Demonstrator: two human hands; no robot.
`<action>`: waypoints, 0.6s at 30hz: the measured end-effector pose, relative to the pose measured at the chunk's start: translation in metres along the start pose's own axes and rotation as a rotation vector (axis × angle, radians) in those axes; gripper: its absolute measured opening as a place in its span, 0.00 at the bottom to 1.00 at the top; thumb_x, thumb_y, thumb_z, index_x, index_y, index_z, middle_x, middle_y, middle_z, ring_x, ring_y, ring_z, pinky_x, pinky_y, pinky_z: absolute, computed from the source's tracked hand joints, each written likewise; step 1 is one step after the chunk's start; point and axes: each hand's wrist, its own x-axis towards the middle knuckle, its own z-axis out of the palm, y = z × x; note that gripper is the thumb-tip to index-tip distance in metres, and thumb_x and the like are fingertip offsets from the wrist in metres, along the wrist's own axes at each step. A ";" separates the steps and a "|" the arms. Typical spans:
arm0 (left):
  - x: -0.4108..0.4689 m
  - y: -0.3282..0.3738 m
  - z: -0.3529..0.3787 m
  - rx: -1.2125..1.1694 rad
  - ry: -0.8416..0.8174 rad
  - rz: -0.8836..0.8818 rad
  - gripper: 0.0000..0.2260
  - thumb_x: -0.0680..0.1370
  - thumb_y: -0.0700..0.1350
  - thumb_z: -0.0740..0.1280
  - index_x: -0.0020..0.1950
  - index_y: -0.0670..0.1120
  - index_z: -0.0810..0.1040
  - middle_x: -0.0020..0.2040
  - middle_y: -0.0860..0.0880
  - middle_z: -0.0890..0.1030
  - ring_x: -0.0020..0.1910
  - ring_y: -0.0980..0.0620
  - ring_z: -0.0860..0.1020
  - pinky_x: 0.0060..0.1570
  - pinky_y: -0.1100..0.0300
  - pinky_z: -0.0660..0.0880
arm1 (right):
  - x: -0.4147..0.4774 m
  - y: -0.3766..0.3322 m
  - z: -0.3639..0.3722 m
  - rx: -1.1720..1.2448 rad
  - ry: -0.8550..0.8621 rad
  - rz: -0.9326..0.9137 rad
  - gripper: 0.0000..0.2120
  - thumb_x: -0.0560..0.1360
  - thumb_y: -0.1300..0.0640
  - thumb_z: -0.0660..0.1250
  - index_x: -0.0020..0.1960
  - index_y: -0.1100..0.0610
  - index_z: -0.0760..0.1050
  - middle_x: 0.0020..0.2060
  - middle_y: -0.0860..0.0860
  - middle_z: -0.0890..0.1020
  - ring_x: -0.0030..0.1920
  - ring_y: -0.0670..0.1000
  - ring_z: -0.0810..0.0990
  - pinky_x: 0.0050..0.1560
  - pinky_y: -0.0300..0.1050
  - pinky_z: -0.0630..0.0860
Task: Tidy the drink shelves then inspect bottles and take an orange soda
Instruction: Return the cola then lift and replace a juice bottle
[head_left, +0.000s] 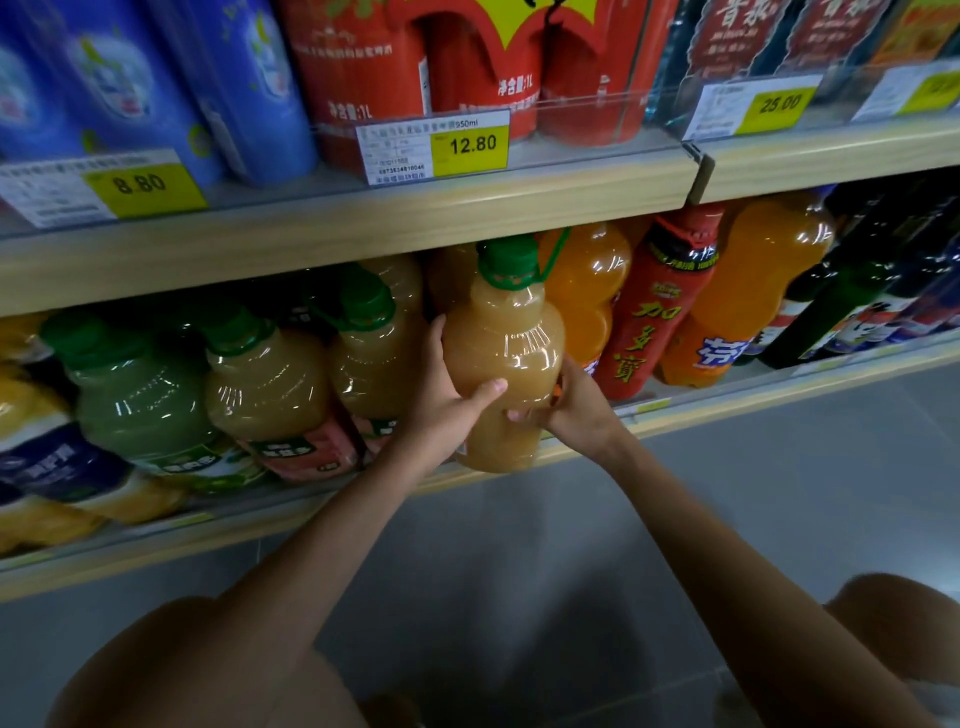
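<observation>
– Fingers (434, 343) of the left hand (441, 400), how do they sit?
– Curled round the left side of the pale juice bottle (501, 338), thumb across its front. The right hand (576, 410) grips its right side, lower down.
– Where's the bottle?
– At the front edge of the lower shelf (727, 402).
– And the orange soda?
– Two orange soda bottles (587, 291) just to its right, a red bottle (660, 322) between them

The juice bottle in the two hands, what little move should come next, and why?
Probably push the juice bottle back onto the shelf, into line with the other juice bottles on its left. The left hand and right hand both hold it, and its bottom hangs over the shelf's front edge, so it is not yet set down.
</observation>
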 end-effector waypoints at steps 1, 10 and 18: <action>0.000 -0.002 -0.001 0.017 -0.005 0.014 0.39 0.74 0.39 0.71 0.76 0.51 0.50 0.73 0.48 0.63 0.66 0.53 0.66 0.60 0.65 0.66 | 0.001 0.004 0.004 0.002 0.018 -0.007 0.40 0.61 0.63 0.79 0.69 0.57 0.65 0.55 0.47 0.79 0.56 0.47 0.77 0.54 0.36 0.75; 0.003 -0.013 -0.002 0.051 -0.019 0.032 0.39 0.73 0.41 0.71 0.76 0.55 0.50 0.72 0.48 0.66 0.67 0.47 0.71 0.60 0.39 0.72 | 0.003 0.008 0.015 -0.191 0.172 -0.090 0.37 0.61 0.64 0.79 0.67 0.61 0.69 0.58 0.56 0.71 0.51 0.38 0.63 0.47 0.16 0.61; 0.008 -0.003 -0.004 0.128 0.044 0.047 0.34 0.72 0.49 0.72 0.73 0.53 0.57 0.69 0.48 0.69 0.63 0.48 0.74 0.61 0.47 0.73 | 0.003 0.006 0.011 -0.108 0.168 -0.057 0.31 0.63 0.64 0.77 0.63 0.54 0.71 0.47 0.38 0.78 0.46 0.38 0.76 0.44 0.26 0.73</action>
